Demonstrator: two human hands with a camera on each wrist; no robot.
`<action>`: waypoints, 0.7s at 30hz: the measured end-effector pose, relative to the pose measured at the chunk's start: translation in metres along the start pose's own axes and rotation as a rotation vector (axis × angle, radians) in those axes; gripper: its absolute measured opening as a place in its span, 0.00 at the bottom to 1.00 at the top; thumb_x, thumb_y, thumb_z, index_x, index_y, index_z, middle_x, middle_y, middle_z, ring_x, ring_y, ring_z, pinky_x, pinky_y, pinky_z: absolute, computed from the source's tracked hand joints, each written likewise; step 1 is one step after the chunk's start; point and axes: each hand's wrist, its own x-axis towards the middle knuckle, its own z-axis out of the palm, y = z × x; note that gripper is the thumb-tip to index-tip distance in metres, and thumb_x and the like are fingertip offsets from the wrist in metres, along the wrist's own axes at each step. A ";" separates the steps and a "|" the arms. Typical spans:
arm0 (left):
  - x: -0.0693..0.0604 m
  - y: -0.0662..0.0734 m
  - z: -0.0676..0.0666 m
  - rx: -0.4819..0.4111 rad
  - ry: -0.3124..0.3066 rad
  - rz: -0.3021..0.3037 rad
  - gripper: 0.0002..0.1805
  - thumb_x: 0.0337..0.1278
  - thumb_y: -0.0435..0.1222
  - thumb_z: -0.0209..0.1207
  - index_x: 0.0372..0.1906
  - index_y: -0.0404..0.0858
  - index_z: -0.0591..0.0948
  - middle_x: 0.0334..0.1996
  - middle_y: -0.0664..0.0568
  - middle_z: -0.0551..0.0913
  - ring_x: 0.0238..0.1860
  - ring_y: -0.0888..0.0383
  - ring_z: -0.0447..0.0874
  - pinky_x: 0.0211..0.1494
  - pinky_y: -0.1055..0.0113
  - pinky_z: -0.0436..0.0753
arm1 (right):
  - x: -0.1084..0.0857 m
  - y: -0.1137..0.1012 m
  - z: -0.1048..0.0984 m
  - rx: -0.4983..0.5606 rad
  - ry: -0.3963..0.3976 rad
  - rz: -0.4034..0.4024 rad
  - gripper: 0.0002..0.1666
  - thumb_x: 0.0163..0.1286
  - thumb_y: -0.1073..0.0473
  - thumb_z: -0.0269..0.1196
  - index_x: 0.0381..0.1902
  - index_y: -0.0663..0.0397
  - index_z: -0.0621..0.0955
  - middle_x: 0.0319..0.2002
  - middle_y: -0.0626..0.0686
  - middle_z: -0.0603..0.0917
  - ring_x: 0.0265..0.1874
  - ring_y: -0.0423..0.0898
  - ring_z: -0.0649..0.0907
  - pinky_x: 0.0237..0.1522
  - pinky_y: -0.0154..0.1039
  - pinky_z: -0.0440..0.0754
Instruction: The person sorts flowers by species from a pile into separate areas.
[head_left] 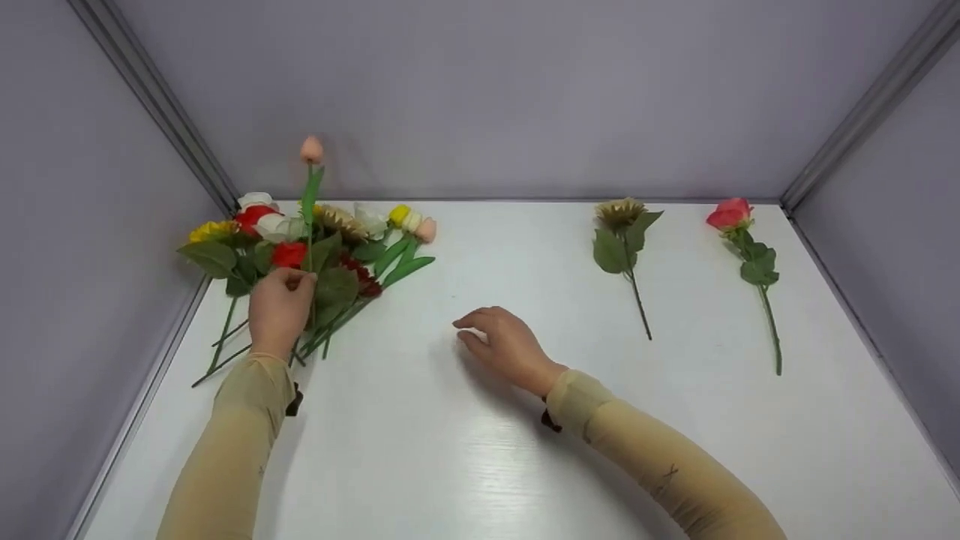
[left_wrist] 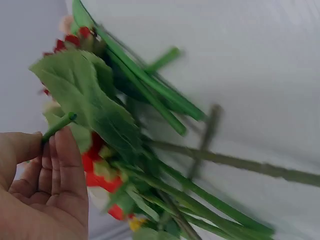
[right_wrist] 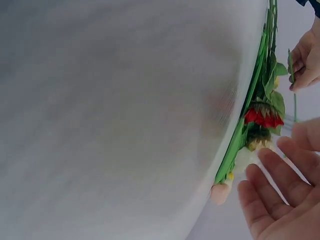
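A pink tulip (head_left: pixel 312 150) stands upright above the flower pile, its green stem pinched between thumb and fingers of my left hand (head_left: pixel 280 307). In the left wrist view the cut end of that stem (left_wrist: pixel 60 125) pokes out of the grip. Under and around this hand lies a heap of artificial flowers: red blooms (head_left: pixel 289 255), white roses (head_left: pixel 279 226), a yellow sunflower (head_left: pixel 212 231), and tulips (head_left: pixel 411 221) at its right side. My right hand (head_left: pixel 510 349) hovers over the middle of the table, fingers loosely bent, holding nothing.
On the right of the white table (head_left: pixel 480 465) lie a beige sunflower (head_left: pixel 621 215) with leaves and a pink rose (head_left: pixel 730 215), apart from each other. Grey walls (head_left: pixel 525 97) enclose the back and both sides. Several stems (head_left: pixel 225 337) of the heap point toward the front.
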 end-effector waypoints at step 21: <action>-0.097 0.110 0.163 -0.467 -0.473 0.113 0.10 0.72 0.40 0.62 0.46 0.38 0.84 0.42 0.37 0.84 0.35 0.54 0.84 0.37 0.61 0.87 | -0.001 0.036 -0.078 0.971 0.243 0.449 0.22 0.71 0.53 0.69 0.55 0.64 0.84 0.48 0.60 0.87 0.51 0.58 0.84 0.52 0.43 0.84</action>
